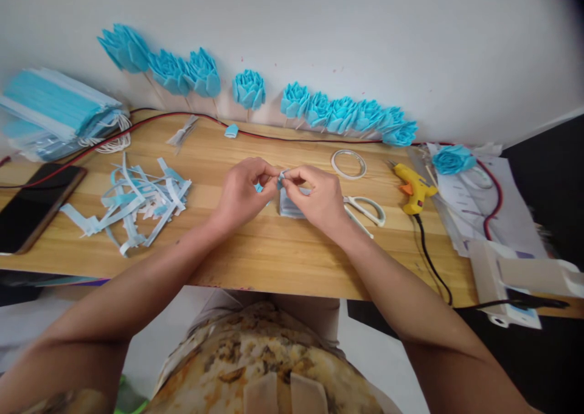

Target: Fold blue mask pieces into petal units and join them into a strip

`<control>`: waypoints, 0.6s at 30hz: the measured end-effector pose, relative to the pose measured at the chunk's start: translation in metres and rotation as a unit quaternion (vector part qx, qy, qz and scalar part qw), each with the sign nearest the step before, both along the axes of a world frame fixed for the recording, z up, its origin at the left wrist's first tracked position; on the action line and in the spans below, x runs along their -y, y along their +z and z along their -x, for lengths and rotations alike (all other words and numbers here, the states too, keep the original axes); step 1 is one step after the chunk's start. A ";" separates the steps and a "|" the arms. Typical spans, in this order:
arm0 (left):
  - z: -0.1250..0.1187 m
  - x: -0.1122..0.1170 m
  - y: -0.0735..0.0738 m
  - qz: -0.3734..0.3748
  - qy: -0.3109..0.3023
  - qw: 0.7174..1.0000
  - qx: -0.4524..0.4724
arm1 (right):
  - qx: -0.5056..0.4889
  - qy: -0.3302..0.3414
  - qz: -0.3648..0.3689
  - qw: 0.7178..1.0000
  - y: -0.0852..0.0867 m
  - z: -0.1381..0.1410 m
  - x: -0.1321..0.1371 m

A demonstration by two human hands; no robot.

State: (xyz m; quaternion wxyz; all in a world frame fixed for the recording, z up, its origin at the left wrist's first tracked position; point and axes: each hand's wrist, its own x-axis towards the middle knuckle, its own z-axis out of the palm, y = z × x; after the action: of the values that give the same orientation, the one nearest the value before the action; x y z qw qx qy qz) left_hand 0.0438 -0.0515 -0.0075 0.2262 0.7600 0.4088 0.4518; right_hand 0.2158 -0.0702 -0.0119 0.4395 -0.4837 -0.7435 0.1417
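Note:
Above the middle of the table, my left hand (244, 189) and my right hand (319, 198) meet with their fingertips pinched. Between them is a small piece of light blue fabric (280, 179), mostly covered by the fingers. Partly under my right hand lies a pale grey-blue stack of flat pieces (289, 208). A pair of white-handled scissors (376, 213) rests beside my right wrist, blades hidden behind the hand. Another bit of blue material (260, 187) shows behind my left fingers.
Blue fabric flowers (249, 89) on sticks line the wall. Cut strips (132, 204), a phone (36, 204) and stacked face masks (59, 106) lie left. A tape roll (334, 165), yellow glue gun (415, 189) with cord and another flower (453, 159) are right. A red-black cable (283, 139) runs along the back.

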 end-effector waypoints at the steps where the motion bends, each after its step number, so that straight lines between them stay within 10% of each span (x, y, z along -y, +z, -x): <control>1: 0.000 0.000 0.000 0.000 0.000 1.000 0.000 | -0.002 0.001 0.002 1.000 0.000 0.000 0.000; 18: 0.000 -0.001 -0.001 0.004 -0.004 1.000 -0.002 | -0.045 -0.002 0.034 0.998 0.000 0.000 -0.001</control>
State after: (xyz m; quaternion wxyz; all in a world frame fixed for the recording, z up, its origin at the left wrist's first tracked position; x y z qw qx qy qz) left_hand 0.0433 -0.0507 -0.0084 0.2302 0.7618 0.4081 0.4473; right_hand 0.2159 -0.0695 -0.0116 0.4560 -0.4929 -0.7168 0.1880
